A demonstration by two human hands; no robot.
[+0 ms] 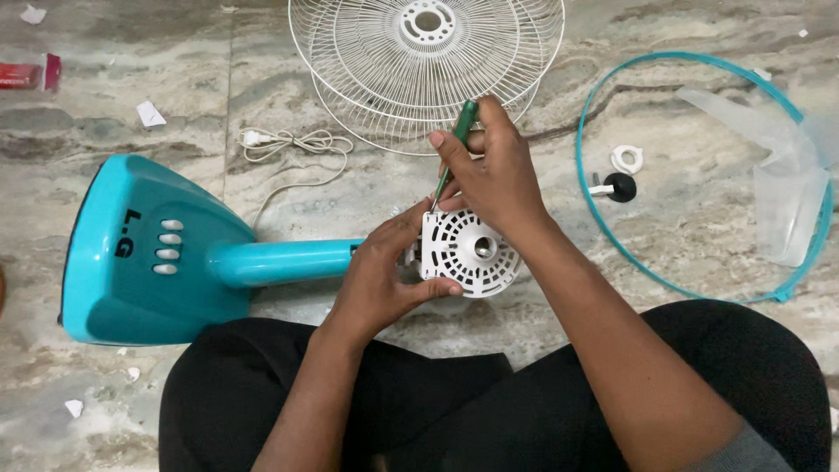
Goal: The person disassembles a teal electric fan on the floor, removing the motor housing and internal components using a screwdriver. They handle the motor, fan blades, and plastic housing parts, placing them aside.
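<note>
Nearest the camera, black-clad legs (489,411) fold over a veined marble floor (699,218). Just above the knees, the left hand (380,275) curls around the left edge of a white motor housing (468,251), a round plastic cover pierced with slots around a central hub; the thumb lies along its lower rim and the fingers wrap over its top left corner. The right hand (494,175) comes over the housing from above, fingers pinched closed around a green-handled screwdriver (456,144), whose thin metal shaft slants down to the housing's upper left corner, right beside the left fingertips. The housing sits at the end of a glossy teal stand tube (288,260), which runs left into a broad teal fan base (144,253) with four pale oval buttons. Beyond, a coiled white power cord (293,144) lies on the stone. To the right, a thin teal ring (699,175) encircles a black knob (620,186) and a small white ring nut (627,159), and a clear plastic blade (778,183) overlaps its edge. Farthest, a white wire fan grille (428,61) lies flat.
</note>
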